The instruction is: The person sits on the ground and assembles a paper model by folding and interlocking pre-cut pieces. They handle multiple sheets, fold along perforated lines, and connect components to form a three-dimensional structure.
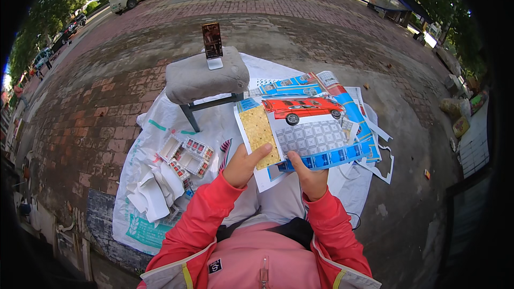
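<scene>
In front of me I hold a bunch of printed paper sheets by their near edge. My left hand (245, 166) grips the left side, its thumb lying on a yellow speckled strip of paper (257, 127). My right hand (310, 176) holds the lower edge near the middle, thumb on top and fingers hidden beneath. On top lies a red car picture (304, 109) with a cut outline. Under it are a grey tile-patterned sheet (310, 138) and a blue printed sheet (348, 152) that curls up at its far right end.
A padded grey stool (206, 77) stands beyond, carrying a phone (212, 40) on a white stand. Small printed paper boxes (187, 156) and white paper scraps (151, 198) lie left on a white plastic sheet (134, 174). Cut paper offcuts (386, 168) lie to the right.
</scene>
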The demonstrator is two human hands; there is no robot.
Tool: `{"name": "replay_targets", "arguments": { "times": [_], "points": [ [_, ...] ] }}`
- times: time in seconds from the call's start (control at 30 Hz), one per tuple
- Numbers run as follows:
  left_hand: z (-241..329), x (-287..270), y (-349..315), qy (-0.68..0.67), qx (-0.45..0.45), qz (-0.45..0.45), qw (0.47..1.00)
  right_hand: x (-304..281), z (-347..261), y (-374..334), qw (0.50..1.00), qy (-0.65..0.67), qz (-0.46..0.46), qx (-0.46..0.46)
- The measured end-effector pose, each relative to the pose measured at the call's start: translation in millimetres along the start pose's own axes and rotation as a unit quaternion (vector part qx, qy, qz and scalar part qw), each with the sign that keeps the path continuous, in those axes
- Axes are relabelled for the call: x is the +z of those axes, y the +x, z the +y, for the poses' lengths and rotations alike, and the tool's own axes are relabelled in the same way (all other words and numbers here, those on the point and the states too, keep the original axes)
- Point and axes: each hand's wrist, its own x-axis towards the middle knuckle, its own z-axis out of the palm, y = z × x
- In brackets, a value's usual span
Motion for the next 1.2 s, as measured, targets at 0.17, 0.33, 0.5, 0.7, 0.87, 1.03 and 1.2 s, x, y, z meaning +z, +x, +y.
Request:
{"name": "replay_targets", "arguments": {
  "times": [0.17,0.33,0.5,0.7,0.87,1.03,1.2],
  "points": [
    [-0.1,-1.6,-0.4,-0.024,0.001,-0.010,1.000,-4.4,0.4,-0.3,0.993,-0.103,-0.033,-0.055],
    [0.0,-4.0,-2.2,-0.115,-0.025,-0.068,0.991,-19.1,-15.1,6.1,0.997,0.000,-0.081,0.016],
    [-7.9,2.9,-3.2,-0.187,-0.034,-0.020,0.982,-28.8,-16.1,7.0,0.989,0.042,-0.135,0.038],
    [-17.3,7.2,1.2,-0.074,0.046,0.086,0.992,-19.6,-12.1,-1.6,0.967,-0.178,-0.143,-0.116],
    [-37.7,19.2,-4.5,-0.011,0.084,0.171,0.982,-2.9,-15.3,-11.0,0.992,0.062,-0.008,0.110],
    [-45.7,23.0,-12.6,-0.068,0.078,0.175,0.979,-7.8,-8.6,-5.5,0.968,0.189,0.010,0.165],
    [-40.7,14.8,-17.7,-0.197,0.002,0.108,0.974,-11.6,6.6,-4.2,0.926,0.291,-0.011,0.239]
  ]
}}
